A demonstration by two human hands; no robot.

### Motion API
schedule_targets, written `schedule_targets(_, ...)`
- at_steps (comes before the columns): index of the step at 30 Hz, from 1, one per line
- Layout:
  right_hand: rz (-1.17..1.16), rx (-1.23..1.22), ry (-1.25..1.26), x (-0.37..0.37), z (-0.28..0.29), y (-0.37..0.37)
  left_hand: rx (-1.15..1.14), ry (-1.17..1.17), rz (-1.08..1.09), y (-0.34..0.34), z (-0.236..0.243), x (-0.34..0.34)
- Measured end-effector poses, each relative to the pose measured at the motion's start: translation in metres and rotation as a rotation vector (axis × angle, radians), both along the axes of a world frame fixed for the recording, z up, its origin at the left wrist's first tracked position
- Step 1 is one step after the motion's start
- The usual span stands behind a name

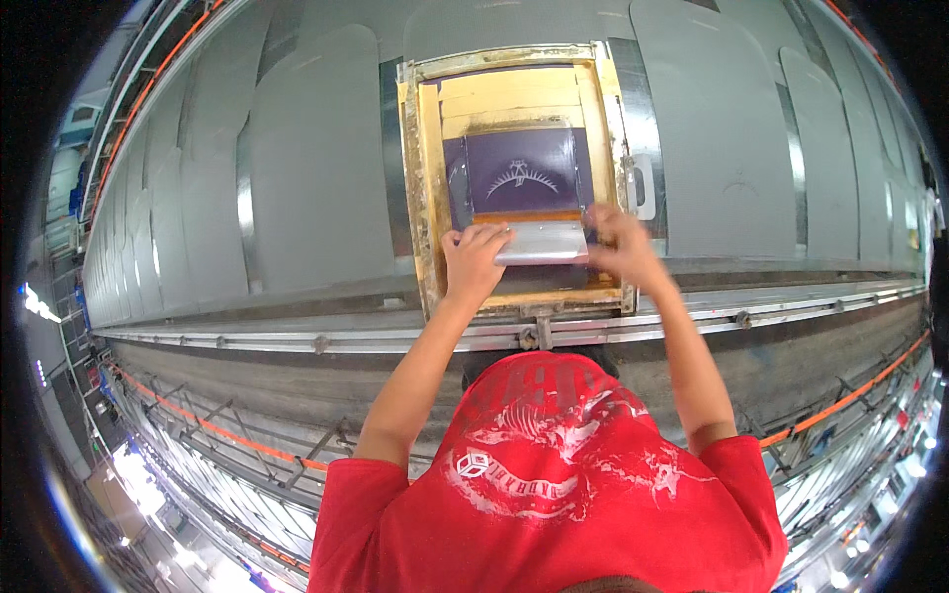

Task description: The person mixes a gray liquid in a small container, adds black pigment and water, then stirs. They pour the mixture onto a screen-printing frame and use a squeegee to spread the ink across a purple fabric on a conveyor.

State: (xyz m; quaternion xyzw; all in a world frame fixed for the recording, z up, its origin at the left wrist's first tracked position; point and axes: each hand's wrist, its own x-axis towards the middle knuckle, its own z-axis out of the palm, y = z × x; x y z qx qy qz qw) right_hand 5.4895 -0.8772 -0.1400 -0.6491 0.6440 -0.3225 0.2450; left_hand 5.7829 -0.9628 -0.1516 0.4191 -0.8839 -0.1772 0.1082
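A screen-printing frame [416, 212] with worn, yellowish edges lies on the table in front of me. Its dark purple mesh [484, 158] carries a pale arc-shaped design. Across the near part of the mesh sits a squeegee [542, 243], a silver metal holder with an orange-brown blade edge along its far side. My left hand [476, 259] grips the squeegee's left end, fingers curled over it. At the opposite end, my right hand [625, 247] is smeared by motion, so whether its fingers close on the squeegee cannot be told.
Grey flat garment-shaped pieces [318, 158] lie in a row along the long table on both sides. A metal rail [395, 339] runs along the near edge, meeting the frame at a clamp [534, 336]. A white handle [644, 186] stands at the frame's right.
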Motion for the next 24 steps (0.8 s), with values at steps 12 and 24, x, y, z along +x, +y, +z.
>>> schedule_targets(12, -0.738, -0.138, -0.119, -0.061, -0.015, -0.084, -0.031, 0.057, 0.04, 0.033, 0.002, 0.017)
schedule_targets(24, -0.677, -0.054, -0.373, 0.254, -0.024, -0.175, -0.022, -0.047, 0.094, -0.055, 0.023, 0.3)
